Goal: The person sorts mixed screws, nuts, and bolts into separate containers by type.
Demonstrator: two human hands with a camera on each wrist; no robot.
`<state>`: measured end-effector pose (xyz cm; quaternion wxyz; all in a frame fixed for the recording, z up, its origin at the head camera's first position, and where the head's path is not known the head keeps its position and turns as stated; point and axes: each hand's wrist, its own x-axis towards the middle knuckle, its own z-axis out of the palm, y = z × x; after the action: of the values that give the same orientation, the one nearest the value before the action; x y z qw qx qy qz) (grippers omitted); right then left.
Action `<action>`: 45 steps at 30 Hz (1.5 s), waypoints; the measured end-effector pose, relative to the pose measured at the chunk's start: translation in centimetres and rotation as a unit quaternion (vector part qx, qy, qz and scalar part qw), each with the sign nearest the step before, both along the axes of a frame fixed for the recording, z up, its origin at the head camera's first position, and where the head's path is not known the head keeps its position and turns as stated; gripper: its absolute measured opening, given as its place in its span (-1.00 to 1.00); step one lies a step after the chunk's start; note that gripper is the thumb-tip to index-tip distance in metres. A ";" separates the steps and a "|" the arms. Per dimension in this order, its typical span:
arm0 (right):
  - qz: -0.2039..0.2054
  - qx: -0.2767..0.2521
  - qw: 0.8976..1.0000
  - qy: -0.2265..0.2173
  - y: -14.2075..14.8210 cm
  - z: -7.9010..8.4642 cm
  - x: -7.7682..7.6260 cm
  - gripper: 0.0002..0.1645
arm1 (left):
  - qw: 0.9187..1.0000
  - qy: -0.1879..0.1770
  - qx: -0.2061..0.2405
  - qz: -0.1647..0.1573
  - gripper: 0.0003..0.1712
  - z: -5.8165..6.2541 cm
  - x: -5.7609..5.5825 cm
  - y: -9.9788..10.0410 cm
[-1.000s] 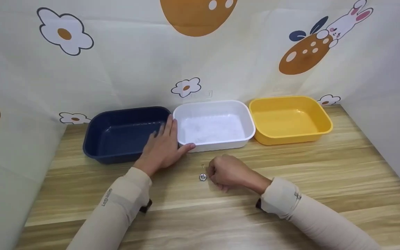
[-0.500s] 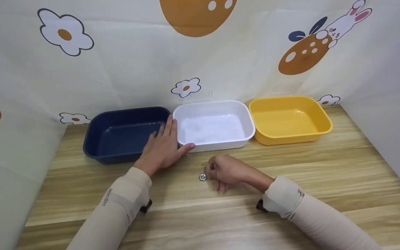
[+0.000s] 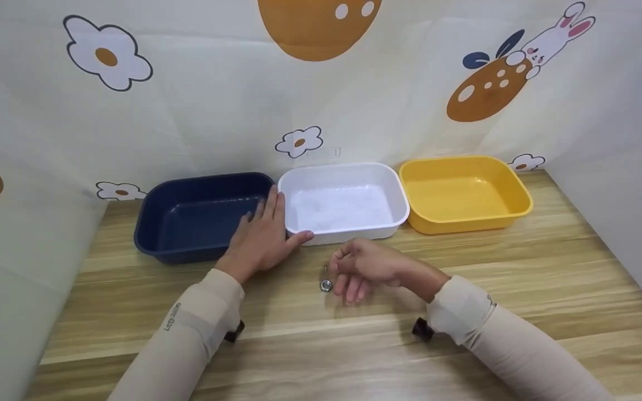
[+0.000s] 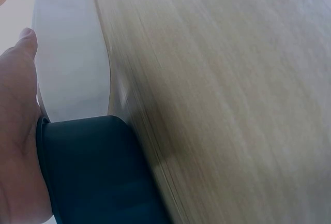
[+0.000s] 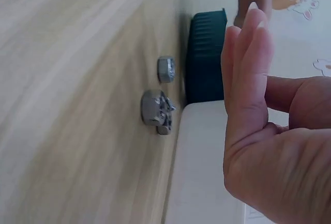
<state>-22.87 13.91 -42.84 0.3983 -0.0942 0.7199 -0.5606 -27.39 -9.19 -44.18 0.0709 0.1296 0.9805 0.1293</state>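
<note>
My left hand [image 3: 259,236] rests with straight fingers over the adjoining rims of the dark blue tub [image 3: 198,223] and the white tub [image 3: 346,209]; its thumb lies at the white tub's front rim. My right hand [image 3: 368,264] hovers over small metal parts in front of the white tub. Its thumb and forefinger curve toward each other, their tips hidden; the other fingers are extended. A hex nut [image 3: 326,285] and a tiny slim part [image 3: 325,269] lie left of that hand. In the right wrist view, one nut [image 5: 166,69] sits apart from a metal cluster [image 5: 155,108].
A yellow tub [image 3: 466,195] stands at the right end of the row of tubs. They sit on a wood-grain table [image 3: 298,356] against a patterned backdrop [image 3: 215,83]. Side walls [image 3: 9,267] enclose the table.
My right hand has risen a little and unfolded from a fist, so its lower fingers now extend. The left hand, the tubs and the visible nut have stayed put.
</note>
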 end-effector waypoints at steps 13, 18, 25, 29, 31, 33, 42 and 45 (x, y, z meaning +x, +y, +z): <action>-0.057 -0.051 0.997 -0.016 1.9 3.1 -2.5 -0.82 | 1.000 -0.005 -0.006 0.001 0.30 0.1 0.0 0.1; -0.087 -0.061 0.994 -0.008 2.5 4.5 -3.5 -0.81 | 1.000 -0.003 -0.002 0.003 0.28 -0.1 0.0 0.0; -0.122 -0.081 0.989 0.005 3.1 5.8 -5.1 -0.83 | 1.000 0.005 -0.008 0.001 0.26 -0.1 -0.1 0.0; -0.142 -0.093 0.985 0.009 3.4 6.1 -5.8 -0.80 | 1.000 0.006 -0.003 -0.002 0.26 -0.1 0.0 0.1; -0.149 -0.096 0.984 0.006 3.5 6.1 -6.0 -0.79 | 1.000 0.006 -0.003 -0.003 0.27 -0.1 0.1 0.1; -0.156 -0.098 0.983 0.003 3.6 6.1 -6.3 -0.79 | 1.000 0.005 -0.002 -0.002 0.27 -0.2 0.1 0.0; -0.179 -0.100 0.979 0.000 3.8 5.4 -8.1 -0.78 | 1.000 0.007 -0.008 -0.003 0.32 -0.1 0.0 0.0; -0.189 -0.093 0.977 -0.003 3.8 5.0 -8.8 -0.78 | 1.000 0.008 -0.010 -0.003 0.31 -0.1 0.0 0.0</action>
<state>-31.68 17.70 -37.86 0.2763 0.0084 0.6681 -0.6908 -27.38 -9.22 -44.27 0.0643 0.1324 0.9820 0.1183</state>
